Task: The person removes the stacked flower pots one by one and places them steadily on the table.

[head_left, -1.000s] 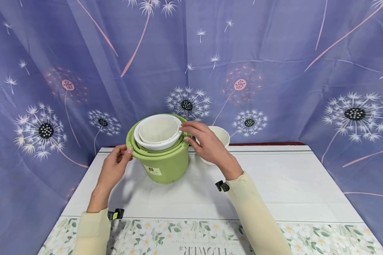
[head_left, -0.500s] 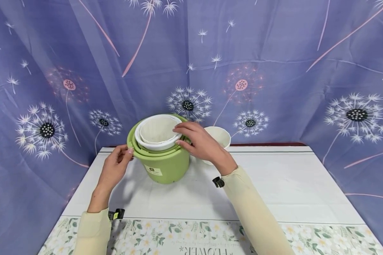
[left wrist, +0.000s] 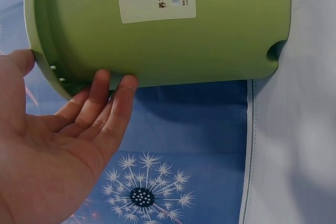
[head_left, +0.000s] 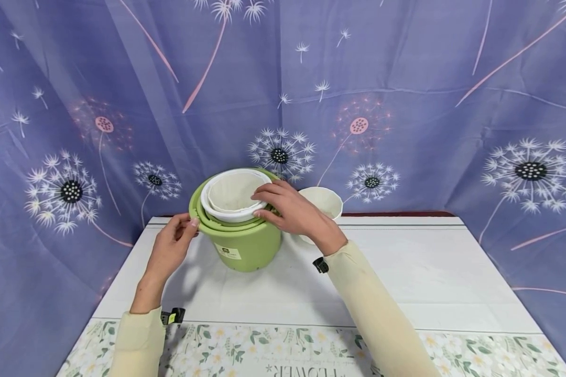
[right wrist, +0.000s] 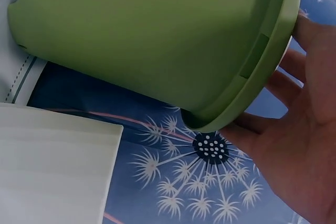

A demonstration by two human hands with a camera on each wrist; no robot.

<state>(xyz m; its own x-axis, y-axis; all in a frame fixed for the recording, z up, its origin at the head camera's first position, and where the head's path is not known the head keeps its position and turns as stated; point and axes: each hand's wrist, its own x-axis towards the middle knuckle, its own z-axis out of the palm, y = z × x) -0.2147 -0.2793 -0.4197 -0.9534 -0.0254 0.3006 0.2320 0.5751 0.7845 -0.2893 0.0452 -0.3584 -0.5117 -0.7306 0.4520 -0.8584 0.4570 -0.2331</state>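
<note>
A large green flower pot (head_left: 252, 248) stands upright, with a smaller green pot (head_left: 231, 226) nested inside. Within these sits a white pot (head_left: 209, 206) with a thick rim, and a cream pot (head_left: 231, 191) inside that. My left hand (head_left: 170, 248) holds the large green pot's rim at the left, thumb on top and fingers beneath, as the left wrist view shows. My right hand (head_left: 294, 209) reaches over the green rim from the right. Its fingertips lie at the white pot's rim, index finger over the inner edge and thumb at the outer side.
A separate cream pot (head_left: 327, 203) stands right behind my right hand and shows large in the right wrist view. A white cloth with a floral front strip (head_left: 245, 345) covers the table. A purple dandelion curtain (head_left: 405, 104) hangs close behind.
My right hand has shifted left and inward, from the right side of the rims onto the white pot's rim. My left hand keeps its place on the green rim, and the pots look unmoved.
</note>
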